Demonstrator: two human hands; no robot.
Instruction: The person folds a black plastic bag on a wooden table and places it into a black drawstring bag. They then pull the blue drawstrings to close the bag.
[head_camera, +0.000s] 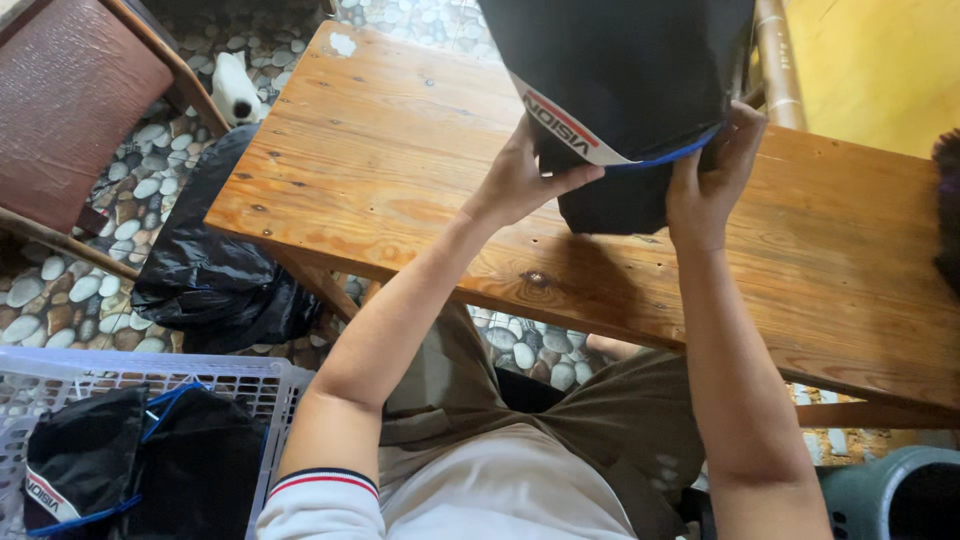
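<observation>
Evidently both the left hand (520, 180) and right hand (712, 175) pinch the black garment's (620, 70) hem at twelve o'clock, holding it spread above the counter (400, 150).

Pebble-mosaic floor (130, 170) all over, knotty wooden worktop (420, 170) across the middle, brown chair (70, 110) far left, yellow wall (880, 60) far right.

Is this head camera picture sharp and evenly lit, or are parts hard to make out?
Head view: mostly sharp, with soft daylight; wood grain on the table reads clearly. The black garment held by the left hand and right hand is so dark its folds vanish. It casts a soft shadow beneath. Edges bow slightly from the wide lens.
</observation>
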